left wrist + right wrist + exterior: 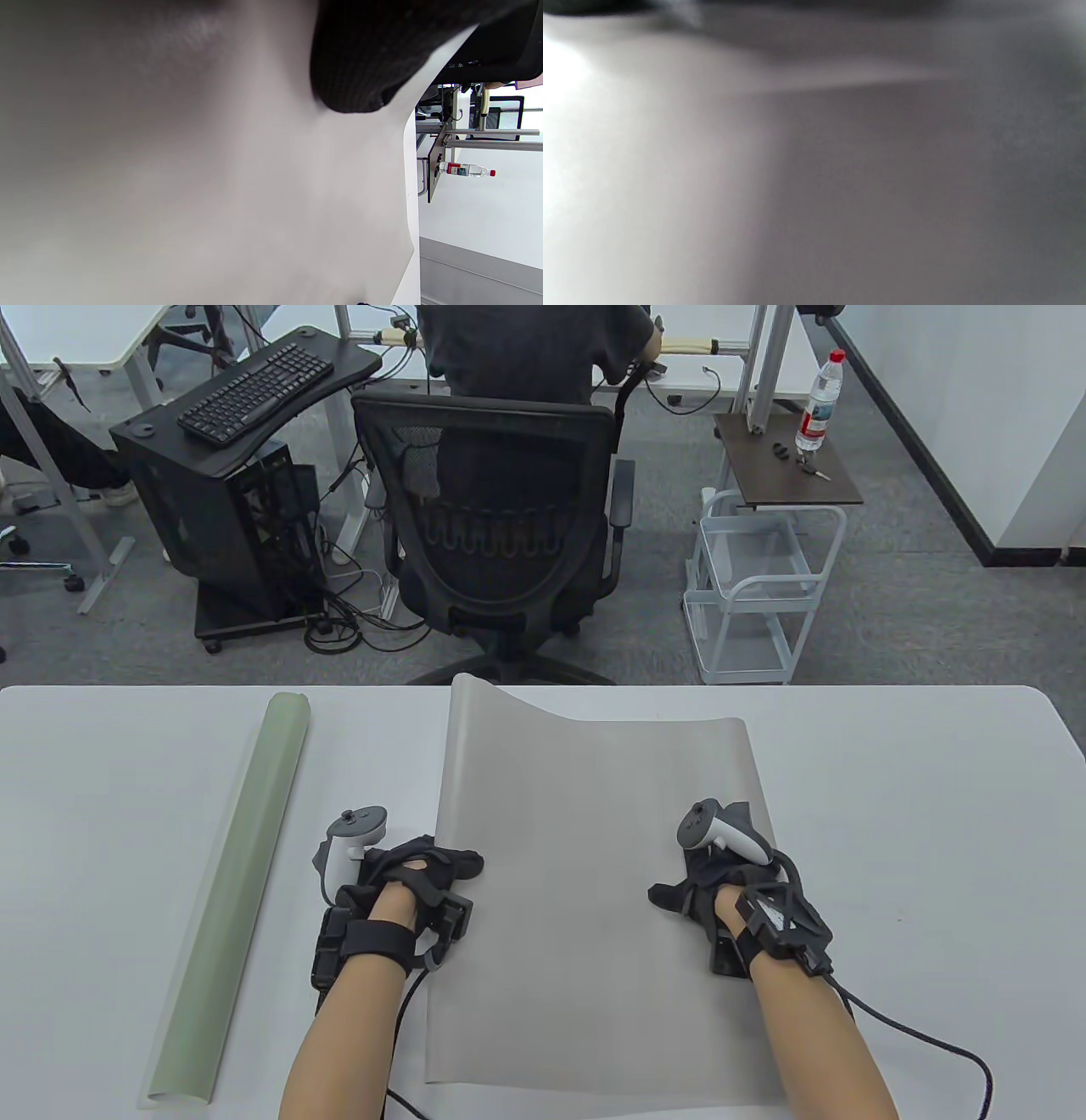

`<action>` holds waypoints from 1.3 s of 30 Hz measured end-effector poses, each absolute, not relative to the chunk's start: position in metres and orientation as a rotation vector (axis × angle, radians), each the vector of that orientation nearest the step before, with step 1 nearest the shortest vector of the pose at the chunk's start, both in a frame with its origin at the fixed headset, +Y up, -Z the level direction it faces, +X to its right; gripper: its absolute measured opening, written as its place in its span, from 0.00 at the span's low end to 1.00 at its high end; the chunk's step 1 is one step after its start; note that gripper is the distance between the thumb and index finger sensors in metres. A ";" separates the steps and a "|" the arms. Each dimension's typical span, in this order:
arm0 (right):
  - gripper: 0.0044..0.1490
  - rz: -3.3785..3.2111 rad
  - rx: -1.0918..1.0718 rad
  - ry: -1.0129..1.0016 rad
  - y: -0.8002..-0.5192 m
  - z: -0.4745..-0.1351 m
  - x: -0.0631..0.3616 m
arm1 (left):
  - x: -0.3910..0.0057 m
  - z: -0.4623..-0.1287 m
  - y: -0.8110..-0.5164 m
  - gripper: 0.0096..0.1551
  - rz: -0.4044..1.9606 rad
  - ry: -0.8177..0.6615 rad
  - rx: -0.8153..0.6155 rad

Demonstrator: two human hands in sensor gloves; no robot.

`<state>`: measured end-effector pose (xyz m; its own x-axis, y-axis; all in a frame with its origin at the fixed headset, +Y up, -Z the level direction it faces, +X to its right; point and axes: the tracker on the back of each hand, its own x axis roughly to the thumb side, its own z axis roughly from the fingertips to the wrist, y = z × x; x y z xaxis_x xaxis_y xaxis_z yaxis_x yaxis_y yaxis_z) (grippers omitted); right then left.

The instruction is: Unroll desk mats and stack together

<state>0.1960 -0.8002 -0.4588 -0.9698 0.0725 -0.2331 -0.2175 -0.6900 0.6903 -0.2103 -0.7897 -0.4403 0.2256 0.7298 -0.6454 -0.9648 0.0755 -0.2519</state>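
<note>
I see my left hand point(424, 869) and right hand point(708, 882) resting flat on the unrolled grey mat point(585, 848), fingers released. The rolled green mat point(233, 899) lies well left of my left fingers point(462, 864).

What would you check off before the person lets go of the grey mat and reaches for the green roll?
1. Grey mat unrolled: ok.
2. Its far edge flat: not ok, it curls up.
3. Left hand rests on the mat's left edge: ok.
4. Right hand rests on its right side: ok.
5. Green mat unrolled: not ok, it is rolled, left of the grey one.
6. Mat stays flat if released: cannot tell.
</note>
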 end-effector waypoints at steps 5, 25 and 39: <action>0.63 2.736 -0.278 1.154 -0.800 -0.459 0.196 | -0.209 -0.441 -0.795 0.30 1.410 0.362 -0.717; 0.63 2.739 -0.282 1.147 -0.802 -0.459 0.197 | -0.228 -0.441 -0.792 0.43 1.412 0.338 -0.714; 0.63 2.743 -0.287 1.154 -0.802 -0.459 0.197 | -0.239 -0.443 -0.792 0.32 1.316 0.393 -0.698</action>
